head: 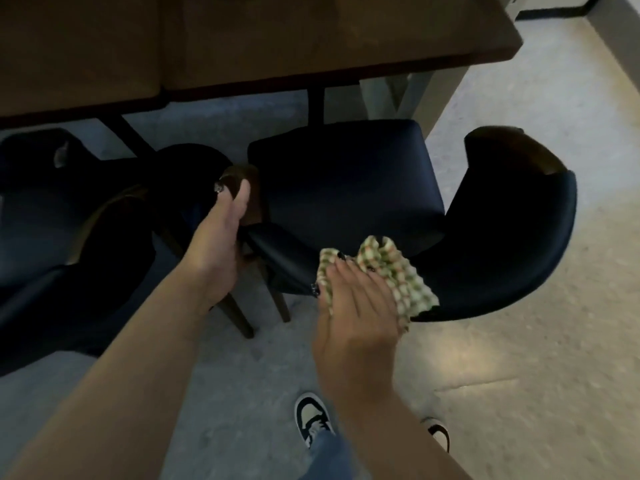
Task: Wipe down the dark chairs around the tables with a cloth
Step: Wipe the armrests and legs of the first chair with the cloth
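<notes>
The right hand [356, 306] lies flat with straight fingers [341, 271] pressing the cloth [398, 271] onto the curved backrest [502, 258] of the chair [346, 174]. The fingers are not curled; the cloth is pinned under the palm, not pinched. The cloth sits at the near-left part of the backrest top edge, bunched ahead of and to the right of the fingertips.

The left hand [218, 233] grips the left end of the backrest [242, 174], thumb on the near side and fingers wrapped over the top. It appears to steady the chair.

The backrest sweeps in an arc from the left hand, past the cloth, and round to the far right, where a brown end cap [530, 150] shows. The unwiped run probably lies to the right of the fingers, along this arc. The right hand is the nearer hand to that run.

The seat lies beyond the cloth, partly tucked toward the desk [242, 46]. A second chair [52, 202] stands just beside, on the left. The floor [519, 375] is pale.
</notes>
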Motion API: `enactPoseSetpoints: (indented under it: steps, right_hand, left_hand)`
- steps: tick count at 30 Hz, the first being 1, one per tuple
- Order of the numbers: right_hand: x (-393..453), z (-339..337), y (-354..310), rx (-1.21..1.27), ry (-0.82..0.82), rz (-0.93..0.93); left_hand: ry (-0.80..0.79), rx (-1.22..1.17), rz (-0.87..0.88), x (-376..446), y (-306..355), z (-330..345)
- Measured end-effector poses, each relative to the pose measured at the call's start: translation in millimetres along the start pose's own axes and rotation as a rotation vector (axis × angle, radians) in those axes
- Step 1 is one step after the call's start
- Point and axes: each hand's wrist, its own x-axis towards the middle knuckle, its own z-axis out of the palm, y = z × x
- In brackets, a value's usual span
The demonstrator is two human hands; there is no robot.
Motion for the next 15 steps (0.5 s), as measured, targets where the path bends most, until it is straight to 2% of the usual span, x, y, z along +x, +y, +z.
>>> enactPoseSetpoints:
  steps: [4, 8, 12, 15]
  right_hand:
    - [17, 26, -31, -0.060, -0.106, -0.061]
    - [41, 47, -66, -0.143, -0.337, -0.129]
    - [78, 72, -86, -0.190, -0.705, -0.159]
    - [98, 95, -86, -0.189, -0.746, -0.175]
  left_hand:
    - [-0.116, -0.476, -0.127, -1, 1, -19]
    - [-0.083, -0.579, -0.136, -4, -9, -26]
    - [-0.107, -0.537, -0.103, -4, -19, -31]
    - [-0.163, -0.646, -0.102, -4, -24, -31]
